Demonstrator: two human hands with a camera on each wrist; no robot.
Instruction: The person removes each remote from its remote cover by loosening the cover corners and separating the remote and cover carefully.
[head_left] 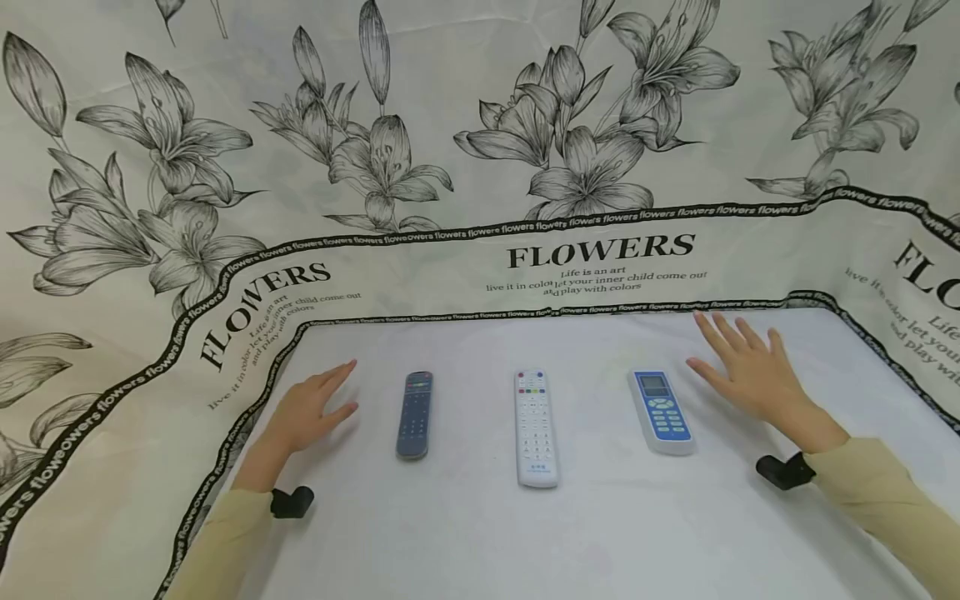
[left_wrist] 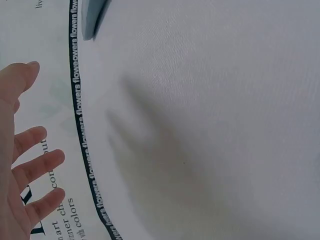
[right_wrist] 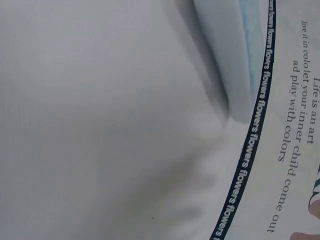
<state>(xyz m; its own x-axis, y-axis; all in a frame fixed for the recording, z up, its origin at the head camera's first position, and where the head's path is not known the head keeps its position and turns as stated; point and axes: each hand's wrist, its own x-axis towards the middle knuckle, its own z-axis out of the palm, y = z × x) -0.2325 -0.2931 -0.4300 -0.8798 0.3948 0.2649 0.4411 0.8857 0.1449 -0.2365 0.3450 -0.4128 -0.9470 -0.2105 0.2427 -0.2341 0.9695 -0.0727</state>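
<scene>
Three remote controls lie in a row on the white table. A dark grey remote (head_left: 415, 417) is at the left, a long white remote (head_left: 536, 429) in the middle, and a white remote with a blue face and small screen (head_left: 662, 412) at the right. My left hand (head_left: 303, 414) is held left of the dark remote, fingers extended, holding nothing. To the right of the blue-faced remote, my right hand (head_left: 753, 375) spreads its fingers and holds nothing. In the right wrist view the side of the blue-faced remote (right_wrist: 225, 60) shows; only fingertips appear there.
A cloth printed with flowers and lettering (head_left: 600, 258) rises behind and beside the white tabletop (head_left: 465, 533). A black strap piece (head_left: 292, 502) sits on the left wrist, and another black piece (head_left: 785, 472) on the right.
</scene>
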